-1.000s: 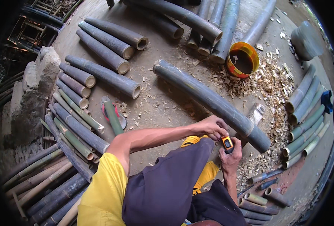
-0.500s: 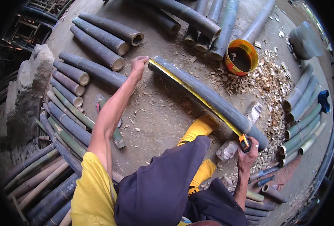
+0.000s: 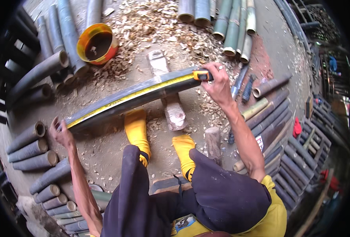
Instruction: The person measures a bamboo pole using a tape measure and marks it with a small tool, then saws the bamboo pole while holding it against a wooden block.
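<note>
A long grey bamboo pole (image 3: 116, 96) slants across the view in front of my knees, its right part over a pale wooden block (image 3: 174, 112). A yellow measuring tape blade (image 3: 131, 97) runs stretched along the pole. My right hand (image 3: 218, 83) grips the black and orange tape measure case (image 3: 201, 75) at the pole's right end, which the hand partly hides. At the pole's left end, my left hand (image 3: 62, 133) has its fingers closed on the blade's tip; the exact pinch is blurred. My feet in yellow socks (image 3: 135, 128) stand on the near side of the pole.
An orange-yellow bucket (image 3: 97, 44) with dark liquid stands beyond the pole, beside heaped wood shavings (image 3: 143, 27). Cut bamboo lengths (image 3: 35, 150) lie at left, with more (image 3: 232, 27) at far right. A short log (image 3: 213, 144) stands by my right knee.
The view has swung to the right, so the pole now tilts up toward the right. The tape measure case now sits nearer the pole's right end. Both hands stay at the tape.
</note>
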### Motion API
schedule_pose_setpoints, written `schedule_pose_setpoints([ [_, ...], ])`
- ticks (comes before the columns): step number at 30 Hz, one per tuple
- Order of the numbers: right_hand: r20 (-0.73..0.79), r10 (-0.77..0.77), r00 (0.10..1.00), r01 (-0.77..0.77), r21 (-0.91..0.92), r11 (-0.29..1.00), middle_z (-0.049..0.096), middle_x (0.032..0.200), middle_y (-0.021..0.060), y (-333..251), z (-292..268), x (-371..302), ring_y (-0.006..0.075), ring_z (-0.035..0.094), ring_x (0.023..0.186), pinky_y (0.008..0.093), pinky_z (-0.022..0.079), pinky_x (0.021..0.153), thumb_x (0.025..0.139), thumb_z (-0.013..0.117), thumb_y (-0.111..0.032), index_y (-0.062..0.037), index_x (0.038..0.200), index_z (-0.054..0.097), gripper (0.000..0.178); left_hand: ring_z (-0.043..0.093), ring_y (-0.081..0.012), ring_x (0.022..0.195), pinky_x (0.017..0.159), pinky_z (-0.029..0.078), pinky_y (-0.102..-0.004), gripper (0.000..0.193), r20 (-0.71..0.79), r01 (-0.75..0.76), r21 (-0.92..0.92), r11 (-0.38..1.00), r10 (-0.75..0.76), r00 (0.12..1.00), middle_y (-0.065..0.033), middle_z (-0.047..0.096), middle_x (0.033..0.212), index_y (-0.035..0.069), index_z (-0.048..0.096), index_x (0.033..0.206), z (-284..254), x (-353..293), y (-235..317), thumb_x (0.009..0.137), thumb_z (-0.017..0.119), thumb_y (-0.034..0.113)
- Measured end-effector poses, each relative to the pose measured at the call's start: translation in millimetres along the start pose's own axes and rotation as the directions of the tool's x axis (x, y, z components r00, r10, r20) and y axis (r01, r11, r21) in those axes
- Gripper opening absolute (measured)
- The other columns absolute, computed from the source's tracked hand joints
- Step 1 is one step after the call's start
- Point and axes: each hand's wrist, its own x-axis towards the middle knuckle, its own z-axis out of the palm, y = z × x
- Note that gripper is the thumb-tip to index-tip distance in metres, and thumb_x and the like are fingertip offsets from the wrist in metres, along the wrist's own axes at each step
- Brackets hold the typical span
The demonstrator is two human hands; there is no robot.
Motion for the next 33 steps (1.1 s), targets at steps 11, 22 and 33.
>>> schedule_pose_setpoints([
  [11, -0.015, 0.094, 0.995, -0.094, 0.022, 0.995, 0.058, 0.095, 0.0155, 44, 2, -12, 0.0315, 0.056, 0.091, 0.0410, 0.047, 0.084, 0.063, 0.063, 0.000, -0.0036, 0.094, 0.059, 0.032, 0.052, -0.0197, 0.113, 0.099, 0.038, -0.0348, 0.029, 0.659, -0.058, -0.748, 0.661, 0.750, 0.056, -0.0082, 0.057, 0.119, 0.009, 0.063, 0.111, 130, -85, 281, 0.083, 0.062, 0.014],
  [22, 0.137, 0.303, 0.943, -0.333, 0.411, 0.849, 0.046, 0.127, 0.0142, 66, -20, -34, 0.0290, 0.050, 0.109, 0.0467, 0.043, 0.097, 0.062, 0.053, -0.009, -0.0208, 0.129, 0.044, 0.069, 0.040, -0.0273, 0.123, 0.104, 0.032, -0.0390, 0.051, 0.731, -0.189, -0.661, 0.726, 0.567, -0.380, -0.0105, 0.041, 0.132, 0.024, 0.057, 0.124, 193, -96, 317, 0.076, 0.067, 0.011],
  [33, -0.143, 0.823, 0.550, -0.830, -0.204, 0.519, 0.058, 0.102, 0.0277, 264, -40, -129, 0.0410, 0.056, 0.100, 0.0474, 0.043, 0.087, 0.076, 0.064, -0.026, -0.0119, 0.127, 0.042, 0.057, 0.041, -0.0260, 0.123, 0.107, 0.028, -0.0377, 0.054, 0.635, -0.099, -0.736, 0.669, 0.632, -0.444, -0.0081, 0.046, 0.130, 0.021, 0.059, 0.120, 207, -97, 329, 0.068, 0.071, 0.014],
])
